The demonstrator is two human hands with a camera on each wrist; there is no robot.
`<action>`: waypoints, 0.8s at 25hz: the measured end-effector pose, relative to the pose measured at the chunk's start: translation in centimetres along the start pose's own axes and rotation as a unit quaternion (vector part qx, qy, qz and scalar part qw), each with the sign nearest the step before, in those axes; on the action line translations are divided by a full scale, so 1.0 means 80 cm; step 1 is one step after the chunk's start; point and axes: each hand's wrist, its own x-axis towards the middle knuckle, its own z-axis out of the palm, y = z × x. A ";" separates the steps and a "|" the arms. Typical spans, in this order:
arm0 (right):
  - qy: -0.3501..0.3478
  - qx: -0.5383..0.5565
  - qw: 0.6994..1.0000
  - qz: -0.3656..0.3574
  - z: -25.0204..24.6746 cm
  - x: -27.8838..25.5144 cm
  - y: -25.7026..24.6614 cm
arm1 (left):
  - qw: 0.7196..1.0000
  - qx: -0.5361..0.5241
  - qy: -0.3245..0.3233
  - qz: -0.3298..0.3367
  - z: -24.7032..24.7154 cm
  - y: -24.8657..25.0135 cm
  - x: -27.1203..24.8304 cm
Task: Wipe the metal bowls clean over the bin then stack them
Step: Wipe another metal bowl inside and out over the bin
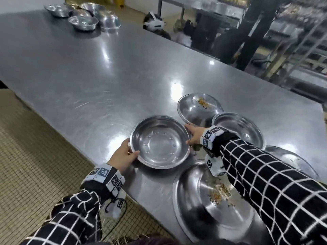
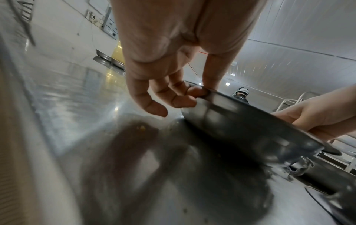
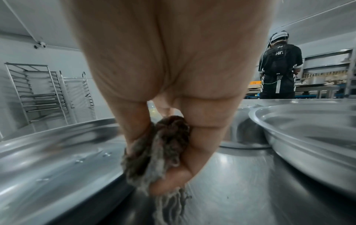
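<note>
A kitchen worker in a black-and-white checked top grips a clean-looking metal bowl (image 1: pixel 160 142) by both sides at the near edge of a long steel table (image 1: pixel 88 82). The left hand (image 1: pixel 123 156) pinches the near-left rim, thumb over the lip and fingers (image 2: pixel 185 99) curled under the wall. The right hand (image 1: pixel 193 136) steadies the opposite rim while its fingers also bunch a frayed brown rag (image 3: pixel 159 147) against the palm; from the head view the rag is almost hidden, so how firmly that hand bears on the rim is hard to judge.

The bowl stands upright, mouth up, directly between the two hands, apparently raised slightly off the table at its right side in the left wrist view. Three soiled dishes crowd in close: a wide pan with crumbs (image 1: pixel 219 195) just in front of the worker under the right forearm, a shallow plate with orange scraps (image 1: pixel 200 108) beyond the right hand, and another bowl (image 1: pixel 238 128) just beside that wrist. A finished-looking cluster of bowls (image 1: pixel 83 16) sits well apart at the far left corner of the table. No bin shows in any view.

The held bowl appears wiped, so stacking is probably next; the stack lies far forward and to the left, nearer the left hand, which suggests a long carry across the table.
</note>
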 end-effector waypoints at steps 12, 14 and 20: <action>0.109 0.084 0.990 -0.022 -0.019 0.009 0.036 | 0.982 0.186 -0.024 -0.034 -0.030 0.065 0.055; 0.166 0.134 0.977 -0.020 -0.034 0.014 0.049 | 0.977 0.209 -0.023 -0.016 -0.034 0.095 0.082; 0.305 0.209 0.927 0.066 -0.085 0.068 0.116 | 0.958 0.277 -0.074 0.032 -0.019 0.179 0.208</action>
